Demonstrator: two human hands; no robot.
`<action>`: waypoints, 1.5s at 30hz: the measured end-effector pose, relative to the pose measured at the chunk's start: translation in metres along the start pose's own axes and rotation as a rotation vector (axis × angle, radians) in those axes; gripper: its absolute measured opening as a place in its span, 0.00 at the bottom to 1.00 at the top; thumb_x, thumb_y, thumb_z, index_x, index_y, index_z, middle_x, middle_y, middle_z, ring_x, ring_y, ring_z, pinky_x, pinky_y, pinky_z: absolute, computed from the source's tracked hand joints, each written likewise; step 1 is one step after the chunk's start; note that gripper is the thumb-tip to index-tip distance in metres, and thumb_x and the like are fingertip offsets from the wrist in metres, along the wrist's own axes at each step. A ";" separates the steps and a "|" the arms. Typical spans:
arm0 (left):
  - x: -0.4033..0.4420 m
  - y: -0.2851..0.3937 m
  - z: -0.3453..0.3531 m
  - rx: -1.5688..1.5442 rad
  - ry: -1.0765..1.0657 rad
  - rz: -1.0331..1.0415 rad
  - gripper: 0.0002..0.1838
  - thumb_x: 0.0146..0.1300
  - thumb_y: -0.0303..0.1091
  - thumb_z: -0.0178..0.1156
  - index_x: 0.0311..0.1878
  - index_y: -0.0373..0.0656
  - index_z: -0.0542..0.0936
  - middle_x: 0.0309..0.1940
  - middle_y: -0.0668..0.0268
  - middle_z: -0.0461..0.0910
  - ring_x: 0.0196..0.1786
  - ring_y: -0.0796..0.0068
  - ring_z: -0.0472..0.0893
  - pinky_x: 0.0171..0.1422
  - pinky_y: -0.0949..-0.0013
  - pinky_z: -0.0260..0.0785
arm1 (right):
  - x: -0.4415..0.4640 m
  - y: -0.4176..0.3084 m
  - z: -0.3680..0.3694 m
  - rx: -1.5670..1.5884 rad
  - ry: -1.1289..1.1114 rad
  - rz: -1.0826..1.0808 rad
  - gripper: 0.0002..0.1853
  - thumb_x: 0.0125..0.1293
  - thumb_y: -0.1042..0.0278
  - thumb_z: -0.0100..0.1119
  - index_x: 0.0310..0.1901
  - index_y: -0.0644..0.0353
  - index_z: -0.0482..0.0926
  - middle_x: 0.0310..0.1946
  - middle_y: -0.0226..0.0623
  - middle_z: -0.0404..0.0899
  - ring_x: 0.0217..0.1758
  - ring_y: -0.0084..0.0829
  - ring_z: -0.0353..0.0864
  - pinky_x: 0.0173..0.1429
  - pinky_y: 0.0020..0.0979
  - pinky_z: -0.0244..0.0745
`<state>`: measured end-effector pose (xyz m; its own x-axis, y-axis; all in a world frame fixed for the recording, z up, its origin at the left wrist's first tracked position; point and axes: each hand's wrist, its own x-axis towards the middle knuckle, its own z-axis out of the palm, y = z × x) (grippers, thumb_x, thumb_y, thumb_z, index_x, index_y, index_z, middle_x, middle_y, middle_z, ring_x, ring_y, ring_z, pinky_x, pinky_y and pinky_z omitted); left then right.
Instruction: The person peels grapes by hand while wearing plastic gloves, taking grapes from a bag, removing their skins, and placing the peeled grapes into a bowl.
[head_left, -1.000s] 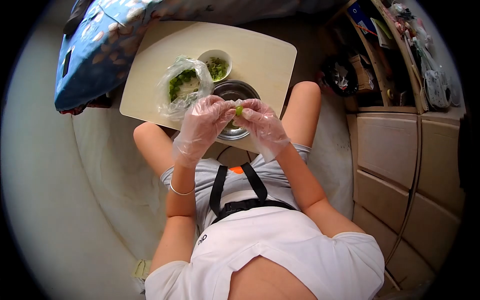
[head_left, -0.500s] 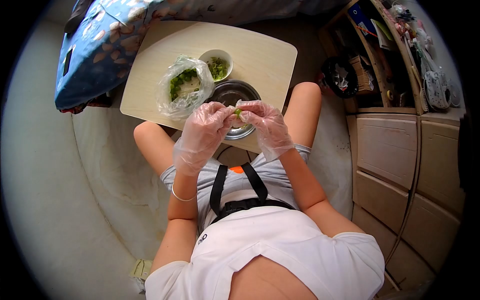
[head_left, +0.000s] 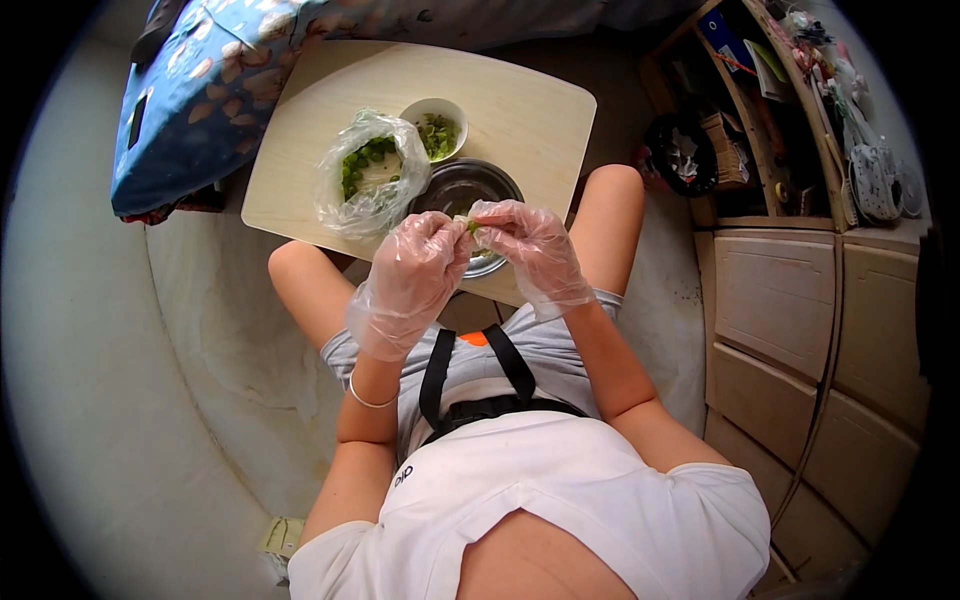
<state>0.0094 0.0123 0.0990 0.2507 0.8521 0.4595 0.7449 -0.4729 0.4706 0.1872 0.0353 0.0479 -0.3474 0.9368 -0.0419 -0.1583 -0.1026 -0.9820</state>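
Note:
My left hand [head_left: 410,275] and my right hand [head_left: 538,255], both in thin clear plastic gloves, meet fingertip to fingertip above the front of a metal bowl [head_left: 510,180]. Pinched between them is a small green piece [head_left: 471,227], mostly covered by the fingers, so its kind is not plain. To the left stands an open clear plastic bag [head_left: 335,195] with green pieces [head_left: 352,172] inside. Behind the metal bowl is a white bowl [head_left: 461,115] holding green scraps [head_left: 437,136]. My hands hide part of the metal bowl's contents.
A pale low table [head_left: 530,95] carries the bag and bowls, between my knees. A bed with a blue floral cover [head_left: 190,110] adjoins its left side. On the right are a bin with a black bag [head_left: 682,155], wooden shelves [head_left: 755,130] and drawers [head_left: 775,290].
My left hand has shifted slightly right and down, and its wrist has turned a little. The green piece sits lower and shows less between the fingertips.

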 end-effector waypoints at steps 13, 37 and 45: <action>0.001 -0.002 -0.002 0.031 -0.005 0.000 0.08 0.52 0.22 0.65 0.34 0.41 0.79 0.30 0.62 0.76 0.33 0.60 0.79 0.38 0.62 0.75 | 0.000 -0.001 0.005 0.098 -0.016 0.099 0.11 0.66 0.80 0.61 0.50 0.68 0.81 0.46 0.36 0.84 0.49 0.23 0.81 0.57 0.25 0.77; 0.021 -0.063 0.031 -0.951 -0.067 -0.766 0.13 0.67 0.38 0.61 0.40 0.36 0.85 0.33 0.69 0.83 0.34 0.84 0.77 0.37 0.77 0.69 | 0.006 0.008 -0.005 0.861 -0.045 0.260 0.14 0.68 0.75 0.59 0.53 0.69 0.77 0.46 0.45 0.82 0.48 0.36 0.85 0.55 0.35 0.83; 0.083 -0.165 0.096 -0.110 -0.058 -0.373 0.11 0.62 0.38 0.63 0.40 0.40 0.85 0.32 0.57 0.85 0.36 0.61 0.85 0.43 0.64 0.74 | 0.002 0.020 -0.009 0.781 -0.004 0.314 0.11 0.67 0.75 0.60 0.50 0.66 0.78 0.46 0.44 0.81 0.48 0.35 0.84 0.56 0.35 0.82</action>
<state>-0.0335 0.1823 -0.0127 0.0121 0.9797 0.2003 0.7218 -0.1472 0.6763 0.1914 0.0385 0.0265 -0.4849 0.8251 -0.2901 -0.6471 -0.5616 -0.5157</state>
